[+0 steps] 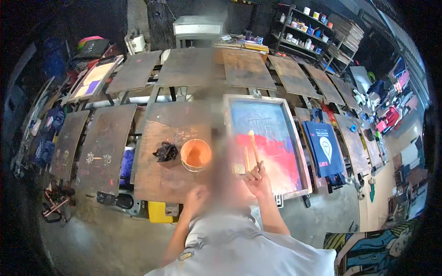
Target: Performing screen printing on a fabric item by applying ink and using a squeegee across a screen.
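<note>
My right hand (258, 182) is closed around a wooden stick (253, 143), flat and tilted with its rounded end up. It is above the lower part of a wood-framed printing screen (291, 110) whose mesh is smeared with pink-red, blue and purple. A second wooden strip (247, 158) shows beside the stick; whether they are joined I cannot tell. My left hand (197, 195) is by the near edge of a brown board (156, 179), its fingers lost in a blurred vertical band. On that board stand an orange-stained bucket (196, 154) and a crumpled black wad (165, 152).
Flat boards (105, 138) stand in two rows on metal supports. Dark blue printed fabric (324, 147) lies right of the screen. Farther back are a shelf rack (304, 32) with containers and a grey cabinet (199, 27). A yellow object (159, 212) sits below the near board edge.
</note>
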`<state>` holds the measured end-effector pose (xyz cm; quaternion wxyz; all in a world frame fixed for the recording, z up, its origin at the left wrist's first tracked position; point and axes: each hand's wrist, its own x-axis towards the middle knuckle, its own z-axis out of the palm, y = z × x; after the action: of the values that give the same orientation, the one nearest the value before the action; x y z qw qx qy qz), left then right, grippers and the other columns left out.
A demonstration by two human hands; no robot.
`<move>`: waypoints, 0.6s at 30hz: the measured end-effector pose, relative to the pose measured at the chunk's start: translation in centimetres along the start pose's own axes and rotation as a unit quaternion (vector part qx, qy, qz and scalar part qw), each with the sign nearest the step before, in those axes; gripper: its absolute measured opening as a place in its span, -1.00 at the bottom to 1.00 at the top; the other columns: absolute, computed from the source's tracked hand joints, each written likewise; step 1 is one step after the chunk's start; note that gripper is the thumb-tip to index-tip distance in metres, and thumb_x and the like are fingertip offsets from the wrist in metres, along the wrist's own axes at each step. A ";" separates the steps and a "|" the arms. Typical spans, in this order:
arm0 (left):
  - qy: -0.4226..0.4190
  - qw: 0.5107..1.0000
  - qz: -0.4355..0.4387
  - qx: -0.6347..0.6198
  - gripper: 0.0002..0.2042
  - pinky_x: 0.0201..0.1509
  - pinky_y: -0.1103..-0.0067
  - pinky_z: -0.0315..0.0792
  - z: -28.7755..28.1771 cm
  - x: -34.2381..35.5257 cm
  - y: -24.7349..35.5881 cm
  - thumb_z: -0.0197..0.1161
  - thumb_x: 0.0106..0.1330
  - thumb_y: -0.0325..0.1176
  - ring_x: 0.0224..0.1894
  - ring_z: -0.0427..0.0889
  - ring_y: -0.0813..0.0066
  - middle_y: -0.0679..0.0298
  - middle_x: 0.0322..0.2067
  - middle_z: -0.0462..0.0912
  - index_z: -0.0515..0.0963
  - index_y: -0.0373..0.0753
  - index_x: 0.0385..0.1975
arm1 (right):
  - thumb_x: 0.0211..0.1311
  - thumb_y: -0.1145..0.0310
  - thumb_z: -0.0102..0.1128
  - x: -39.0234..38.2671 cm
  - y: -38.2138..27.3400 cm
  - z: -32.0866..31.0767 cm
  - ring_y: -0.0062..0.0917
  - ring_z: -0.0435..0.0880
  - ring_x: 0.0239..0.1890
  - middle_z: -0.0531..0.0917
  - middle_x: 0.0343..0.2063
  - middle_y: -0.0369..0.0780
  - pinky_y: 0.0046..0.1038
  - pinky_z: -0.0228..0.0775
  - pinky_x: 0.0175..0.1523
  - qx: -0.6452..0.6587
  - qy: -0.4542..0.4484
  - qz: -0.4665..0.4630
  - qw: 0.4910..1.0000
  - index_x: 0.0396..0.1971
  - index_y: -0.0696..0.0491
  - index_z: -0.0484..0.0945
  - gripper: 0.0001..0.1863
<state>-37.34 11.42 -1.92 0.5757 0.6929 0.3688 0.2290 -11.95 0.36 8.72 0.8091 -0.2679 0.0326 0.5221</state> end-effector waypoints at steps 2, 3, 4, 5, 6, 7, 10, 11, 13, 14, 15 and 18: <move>-0.007 1.000 0.023 -0.001 -0.72 -0.11 0.54 0.52 1.0 0.3 -0.5 0.33 0.28 -0.35 -0.20 0.65 0.47 0.19 -0.22 0.70 0.59 -0.34 -0.07 | 0.45 -0.07 -0.01 -1.0 -1.6 0.5 -0.67 0.15 -0.61 0.14 -0.80 -0.50 -0.52 0.09 -0.34 -0.036 -0.009 -0.039 0.999 -0.56 -0.11 0.43 -0.57; -0.008 0.999 0.048 0.003 -0.72 -0.15 0.61 0.51 1.4 0.5 -0.7 0.33 0.30 -0.37 -0.23 0.62 0.59 0.25 -0.25 0.69 0.57 -0.33 -0.05 | 0.47 -0.08 -0.04 -1.6 -2.5 0.9 -0.67 0.14 -0.60 0.13 -0.78 -0.49 -0.51 0.08 -0.35 -0.049 -0.045 -0.059 0.996 -0.59 -0.11 0.37 -0.54; -0.008 0.999 0.047 -0.002 -0.72 -0.15 0.61 0.51 2.0 0.8 -1.0 0.33 0.30 -0.37 -0.23 0.62 0.59 0.25 -0.25 0.69 0.57 -0.33 -0.05 | 0.48 -0.08 -0.08 -2.1 -3.3 1.0 -0.66 0.14 -0.60 0.11 -0.77 -0.49 -0.50 0.06 -0.36 -0.061 -0.081 -0.078 0.992 -0.61 -0.12 0.31 -0.52; -0.013 0.998 0.065 0.005 -0.72 -0.16 0.60 0.51 2.6 1.0 -1.0 0.33 0.30 -0.37 -0.24 0.62 0.57 0.24 -0.25 0.68 0.56 -0.33 -0.04 | 0.46 -0.11 -0.07 -2.4 -3.9 1.0 -0.66 0.09 -0.60 0.09 -0.76 -0.47 -0.50 -0.01 -0.37 -0.077 -0.068 -0.097 0.990 -0.66 -0.11 0.23 -0.48; -0.018 0.996 0.084 0.014 -0.71 -0.17 0.59 0.51 3.3 1.2 -0.9 0.33 0.30 -0.37 -0.25 0.62 0.55 0.23 -0.24 0.68 0.56 -0.34 -0.03 | 0.46 -0.11 -0.07 -2.7 -4.5 0.6 -0.66 0.09 -0.60 0.09 -0.76 -0.47 -0.50 -0.01 -0.37 -0.080 -0.065 -0.098 0.990 -0.66 -0.11 0.23 -0.48; -0.020 0.996 0.083 0.010 -0.71 -0.17 0.59 0.51 4.1 1.2 -0.8 0.33 0.30 -0.37 -0.25 0.62 0.55 0.23 -0.24 0.68 0.56 -0.34 -0.03 | 0.47 -0.06 -0.03 -3.0 -5.1 0.1 -0.66 0.13 -0.59 0.16 -0.75 -0.46 -0.50 0.05 -0.35 -0.091 -0.098 -0.107 0.985 -0.64 -0.08 0.27 -0.50; -0.046 0.994 0.090 0.030 -0.69 -0.17 0.55 0.52 5.7 1.7 1.4 0.34 0.28 -0.38 -0.26 0.63 0.48 0.20 -0.24 0.68 0.55 -0.34 -0.02 | 0.47 0.07 0.04 -3.6 -6.9 -0.9 -0.67 0.26 -0.56 0.32 -0.70 -0.41 -0.50 0.16 -0.31 -0.207 -0.090 -0.140 0.964 -0.59 -0.01 0.36 -0.57; -0.041 0.995 0.085 0.038 -0.67 -0.17 0.54 0.52 6.2 1.6 2.1 0.35 0.27 -0.37 -0.27 0.63 0.46 0.17 -0.21 0.67 0.54 -0.35 -0.01 | 0.46 0.15 0.08 -4.1 -7.3 -1.2 -0.67 0.34 -0.54 0.40 -0.67 -0.38 -0.50 0.23 -0.29 -0.309 -0.050 -0.156 0.937 -0.56 0.03 0.41 -0.62; -0.041 0.995 0.078 0.049 -0.64 -0.17 0.53 0.52 7.3 1.6 2.8 0.36 0.26 -0.37 -0.28 0.62 0.43 0.15 -0.18 0.66 0.53 -0.35 0.01 | 0.45 0.20 0.09 -4.3 -8.3 -1.7 -0.67 0.36 -0.56 0.42 -0.67 -0.36 -0.51 0.22 -0.34 -0.409 -0.011 -0.189 0.893 -0.56 0.06 0.43 -0.65; -0.021 0.994 0.085 0.058 -0.61 -0.18 0.52 0.52 7.9 1.8 3.0 0.36 0.25 -0.35 -0.29 0.60 0.42 0.13 -0.14 0.64 0.50 -0.34 0.05 | 0.43 0.25 0.11 -4.4 -8.9 -2.0 -0.66 0.37 -0.58 0.43 -0.68 -0.34 -0.53 0.20 -0.39 -0.506 0.027 -0.220 0.834 -0.56 0.08 0.44 -0.67; -0.002 0.993 0.092 0.067 -0.57 -0.18 0.52 0.51 8.5 1.9 3.1 0.37 0.25 -0.33 -0.31 0.59 0.41 0.11 -0.10 0.61 0.47 -0.33 0.08 | 0.41 0.35 0.12 -4.2 -9.9 -3.6 -0.64 0.51 -0.49 0.54 -0.60 -0.30 -0.55 0.32 -0.31 -0.479 0.026 -0.197 0.855 -0.51 0.13 0.49 -0.74; 0.049 0.990 0.096 0.090 -0.50 -0.18 0.52 0.50 10.9 2.4 2.4 0.37 0.25 -0.30 -0.30 0.56 0.41 0.09 -0.02 0.56 0.41 -0.30 0.15 | 0.39 0.39 0.14 -4.6 -12.7 -5.9 -0.66 0.53 -0.47 0.56 -0.58 -0.31 -0.56 0.35 -0.30 -0.545 0.034 -0.191 0.815 -0.46 0.16 0.53 -0.79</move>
<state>-27.19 6.24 -2.41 0.4675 0.7623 0.3474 0.2821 -1.77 -10.15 10.32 0.6120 -0.6839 -0.2815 0.2801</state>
